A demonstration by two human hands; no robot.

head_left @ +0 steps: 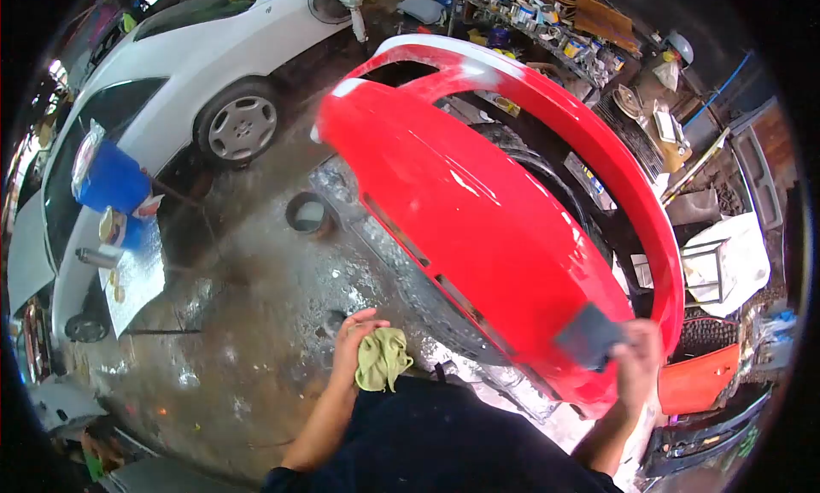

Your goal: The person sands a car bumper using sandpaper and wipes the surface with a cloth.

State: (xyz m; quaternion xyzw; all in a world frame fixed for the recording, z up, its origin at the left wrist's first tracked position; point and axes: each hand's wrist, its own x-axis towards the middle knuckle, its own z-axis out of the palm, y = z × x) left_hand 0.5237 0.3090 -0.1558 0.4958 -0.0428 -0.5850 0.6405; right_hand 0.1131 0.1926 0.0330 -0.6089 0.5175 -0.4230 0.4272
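A glossy red car bumper (478,228) with some white patches stretches diagonally before me on a low support. My right hand (639,365) grips the edge of a dark grey sheet, which looks like sandpaper (589,336), at the bumper's near right end. The sheet is slightly blurred, and I cannot tell if it touches the paint. Close to my body, my left hand (348,343) is closed on a crumpled yellow-green cloth (383,360), off to the left of the bumper.
A dark bucket (307,214) stands on the wet floor (248,279) left of the bumper. A white car (188,61) is at the far left, near a blue bucket (111,177) on a small stand. Cluttered shelves (547,36) line the back; an orange-red panel (699,380) lies right.
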